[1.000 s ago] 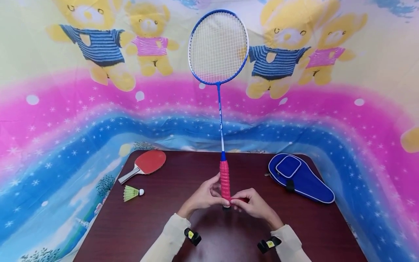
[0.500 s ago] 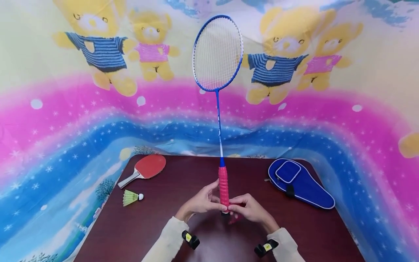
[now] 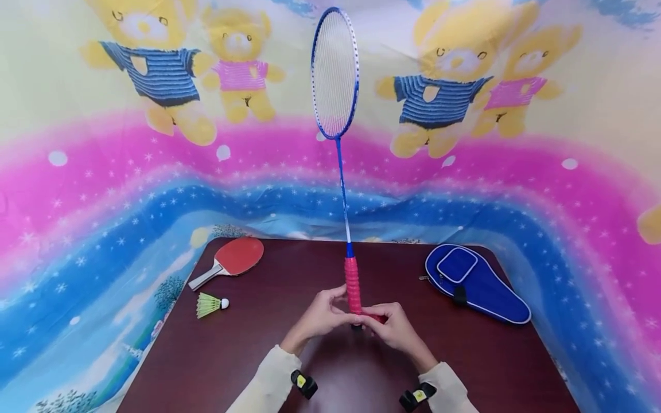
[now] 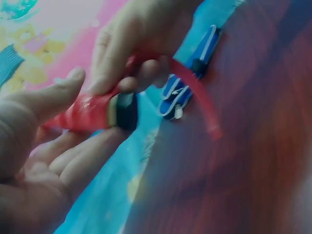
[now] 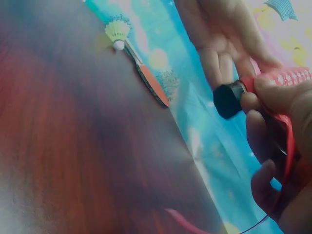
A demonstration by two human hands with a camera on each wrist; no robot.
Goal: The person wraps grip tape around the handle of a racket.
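Observation:
A badminton racket [image 3: 342,189] with a blue and white frame stands nearly upright over the table, its head seen at a slant and leaning slightly left. Ridged red grip tape [image 3: 352,281] wraps its handle. The left hand [image 3: 322,312] holds the handle low down between thumb and fingers. At the handle's bottom the right hand [image 3: 395,327] pinches the tape with thumb and fingers. A loose tail of the tape [image 4: 197,92] hangs from the right hand in the left wrist view. The black butt cap [image 5: 229,101] shows bare beyond the tape.
On the dark red table [image 3: 248,344], a red table tennis bat [image 3: 238,256] and a yellow shuttlecock [image 3: 210,304] lie at the left. A blue bat case [image 3: 480,289] lies at the right. A printed bear cloth [image 3: 289,189] hangs behind the table.
The racket has turned about its long axis, so its head looks narrower, and it leans a little further left. The right hand keeps pinching the tape at the handle's bottom.

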